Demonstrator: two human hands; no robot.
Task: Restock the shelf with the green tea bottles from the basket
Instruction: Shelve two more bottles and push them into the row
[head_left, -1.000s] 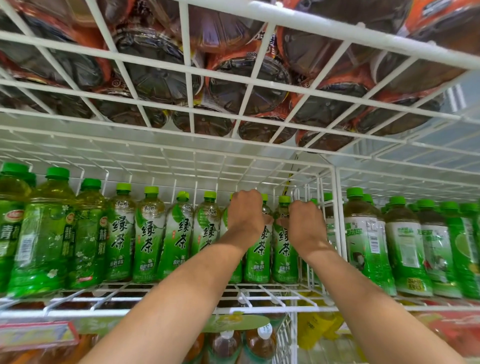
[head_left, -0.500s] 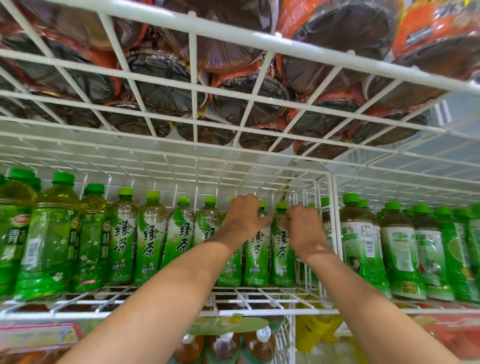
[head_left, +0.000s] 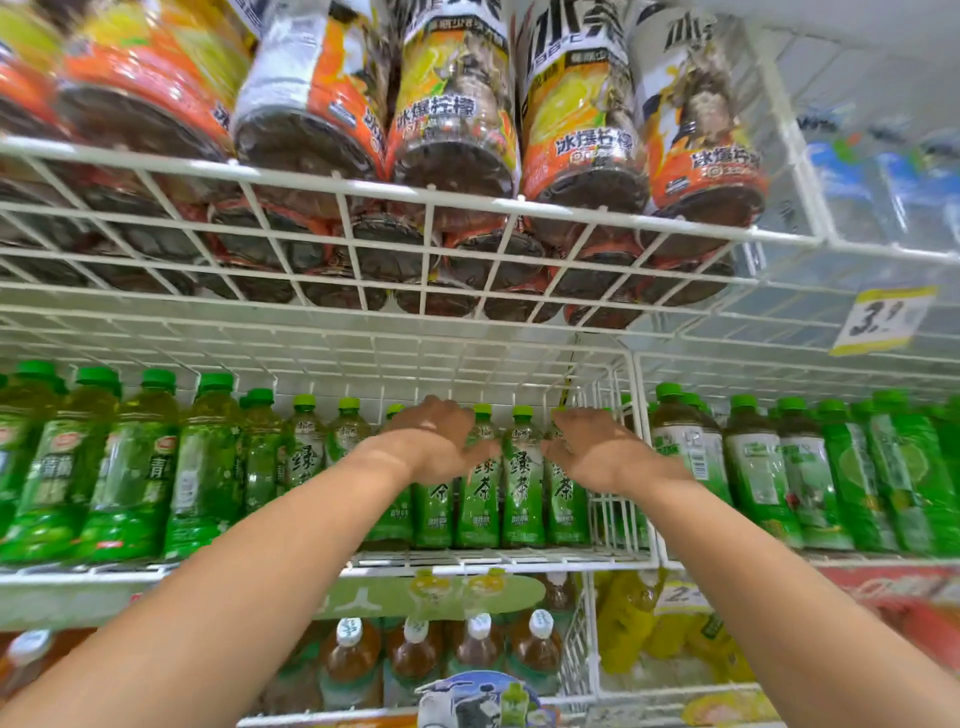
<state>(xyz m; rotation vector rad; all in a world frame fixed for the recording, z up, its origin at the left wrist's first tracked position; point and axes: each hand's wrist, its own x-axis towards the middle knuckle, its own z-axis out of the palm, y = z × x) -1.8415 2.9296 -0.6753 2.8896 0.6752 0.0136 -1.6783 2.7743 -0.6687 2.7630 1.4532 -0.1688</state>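
A row of green tea bottles (head_left: 522, 483) with light green caps stands on the white wire shelf (head_left: 519, 560) in the middle of the view. My left hand (head_left: 441, 441) is raised in front of the bottles left of centre, its fingers relaxed and holding nothing. My right hand (head_left: 597, 452) hovers in front of the rightmost bottles of that row, fingers loosely spread and empty. Both hands hide the necks of the bottles behind them. The basket is out of view.
Darker green bottles (head_left: 119, 467) fill the shelf to the left, and other green drinks (head_left: 779, 467) sit beyond a wire divider (head_left: 631, 457) on the right. Orange-labelled bottles (head_left: 452, 130) crowd the wire shelf overhead. Brown tea bottles (head_left: 415, 654) stand on the shelf below.
Both hands have let go of the bottle necks, drawn slightly back and opened. The view has pulled back and tilted up, showing more of the upper shelf.
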